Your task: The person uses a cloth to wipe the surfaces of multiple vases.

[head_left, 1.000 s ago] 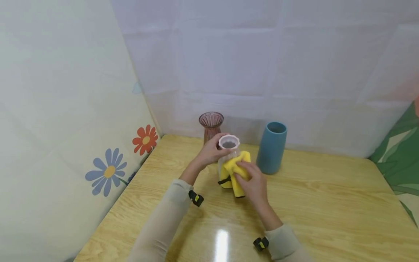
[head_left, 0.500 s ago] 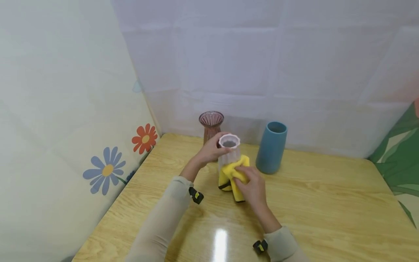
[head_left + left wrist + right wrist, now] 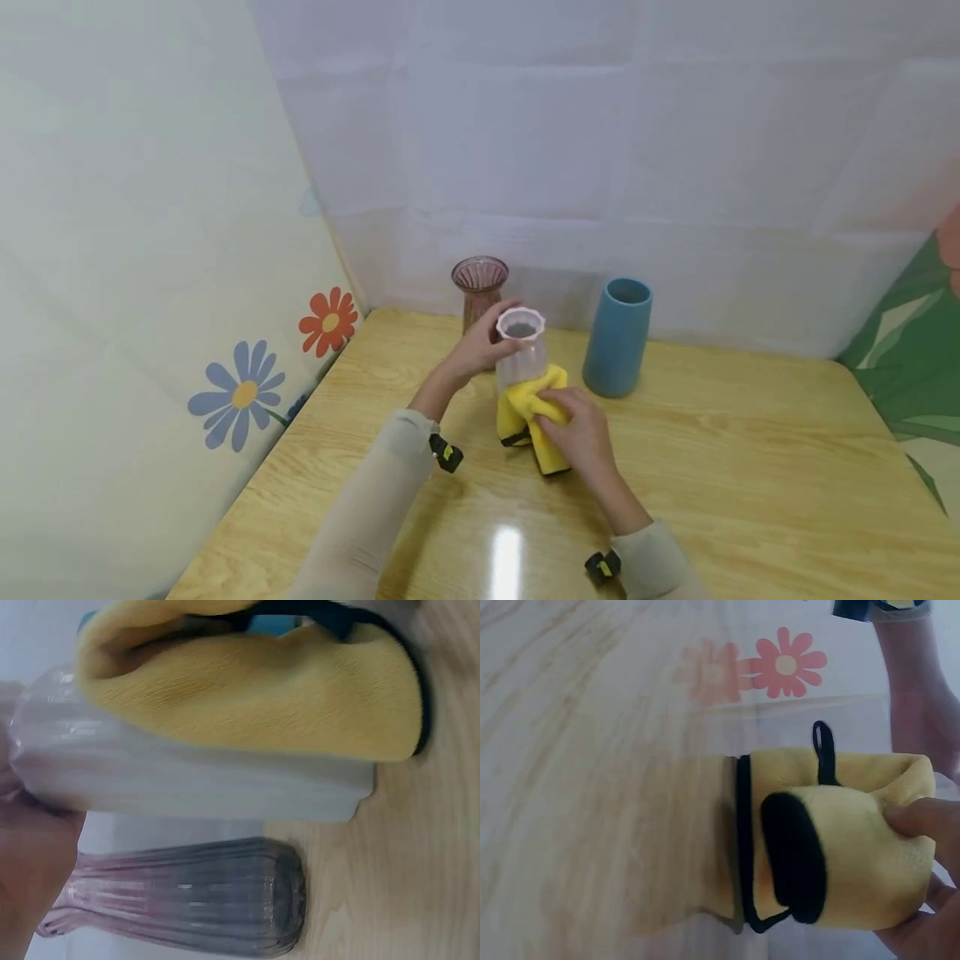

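A white fluted vase (image 3: 522, 364) with a scalloped rim stands near the table's middle. My left hand (image 3: 480, 345) grips it just below the rim, thumb in front. Bunched in my right hand (image 3: 583, 433) is a yellow cloth (image 3: 531, 404) with dark edging, pressed to the vase's front right side. In the left wrist view the cloth (image 3: 255, 697) covers much of the vase (image 3: 187, 776). The right wrist view shows a dark hanging loop on the cloth (image 3: 862, 862), pinched between thumb and fingers (image 3: 930, 825).
A pink ribbed glass vase (image 3: 480, 287) stands just behind my left hand. To the right is a tall blue vase (image 3: 619, 337). The wood-grain table (image 3: 735, 467) meets a white backdrop (image 3: 525, 150) at the rear and a flowered sheet (image 3: 150, 250) on the left.
My right hand has slid the yellow cloth down the white vase, baring more of its upper side. My left hand keeps its grip near the rim.
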The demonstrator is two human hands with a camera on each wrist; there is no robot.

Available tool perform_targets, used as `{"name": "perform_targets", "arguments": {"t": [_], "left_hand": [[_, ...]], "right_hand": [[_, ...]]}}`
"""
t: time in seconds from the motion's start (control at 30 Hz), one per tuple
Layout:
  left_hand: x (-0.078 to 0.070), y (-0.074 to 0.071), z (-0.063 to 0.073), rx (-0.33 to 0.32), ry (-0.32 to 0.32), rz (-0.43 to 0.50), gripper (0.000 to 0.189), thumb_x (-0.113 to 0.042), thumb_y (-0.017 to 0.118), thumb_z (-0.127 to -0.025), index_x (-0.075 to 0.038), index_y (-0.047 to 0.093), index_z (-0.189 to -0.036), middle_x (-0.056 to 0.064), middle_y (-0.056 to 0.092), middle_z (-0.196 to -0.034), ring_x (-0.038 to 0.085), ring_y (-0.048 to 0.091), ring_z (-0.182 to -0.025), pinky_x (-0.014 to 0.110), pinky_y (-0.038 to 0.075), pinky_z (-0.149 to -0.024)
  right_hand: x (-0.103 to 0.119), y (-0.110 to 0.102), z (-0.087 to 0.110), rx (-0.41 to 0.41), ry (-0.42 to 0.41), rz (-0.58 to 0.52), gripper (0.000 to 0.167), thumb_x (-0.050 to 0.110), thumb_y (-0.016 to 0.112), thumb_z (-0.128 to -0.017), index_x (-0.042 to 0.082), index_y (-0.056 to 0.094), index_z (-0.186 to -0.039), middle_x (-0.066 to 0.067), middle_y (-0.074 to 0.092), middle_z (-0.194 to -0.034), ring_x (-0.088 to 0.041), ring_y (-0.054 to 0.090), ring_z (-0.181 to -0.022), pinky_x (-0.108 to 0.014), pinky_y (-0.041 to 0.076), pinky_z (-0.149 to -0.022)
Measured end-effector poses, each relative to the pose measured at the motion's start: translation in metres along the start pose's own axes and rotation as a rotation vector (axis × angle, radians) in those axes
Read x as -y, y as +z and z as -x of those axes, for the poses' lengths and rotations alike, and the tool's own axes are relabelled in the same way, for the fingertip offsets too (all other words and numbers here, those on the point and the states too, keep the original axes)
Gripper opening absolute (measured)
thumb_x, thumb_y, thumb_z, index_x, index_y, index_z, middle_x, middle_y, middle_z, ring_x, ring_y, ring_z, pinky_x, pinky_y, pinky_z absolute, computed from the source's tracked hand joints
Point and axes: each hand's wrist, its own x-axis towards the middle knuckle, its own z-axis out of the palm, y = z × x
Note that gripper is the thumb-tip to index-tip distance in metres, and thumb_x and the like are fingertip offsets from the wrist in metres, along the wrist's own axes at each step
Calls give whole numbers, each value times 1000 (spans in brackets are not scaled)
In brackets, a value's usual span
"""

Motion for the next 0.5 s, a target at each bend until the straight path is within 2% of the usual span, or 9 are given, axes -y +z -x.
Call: {"name": "perform_targets", "arguments": {"t": [0.13, 0.27, 0.37, 0.5], "left_hand": [[1, 12, 9, -119, 25, -89, 87, -12, 77, -89, -5, 25, -159, 21, 49, -142, 34, 54, -125, 46, 47, -106], [-2, 22, 12, -227, 7, -177, 92, -24, 83, -85, -6, 29, -157, 17, 51, -141, 32, 55, -125, 46, 50, -103], [-4, 24, 11, -250, -12, -182, 88, -28, 84, -84, -5, 35, -153, 17, 56, -135, 31, 58, -121, 46, 52, -100], [-4, 21, 8, -232, -12, -209, 82, -30, 85, -83, -4, 42, -147, 14, 60, -129, 29, 61, -114, 44, 54, -97]], "right_hand": [[6, -17, 0, -22, 15, -61, 33, 8, 86, -77, 10, 77, -109, -10, 73, -113, -31, 66, -111, -50, 54, -97], [11, -34, -6, -54, -47, -100, 35, 6, 85, -78, 8, 76, -111, -12, 70, -123, -34, 63, -118, -50, 53, -99], [13, -42, -13, -82, -125, -96, 37, 5, 86, -77, 8, 75, -112, -11, 68, -127, -33, 62, -120, -43, 54, -99], [15, -46, -23, -109, -211, -79, 38, 5, 86, -77, 8, 75, -113, -9, 67, -129, -30, 62, -121, -34, 53, -99]]}}
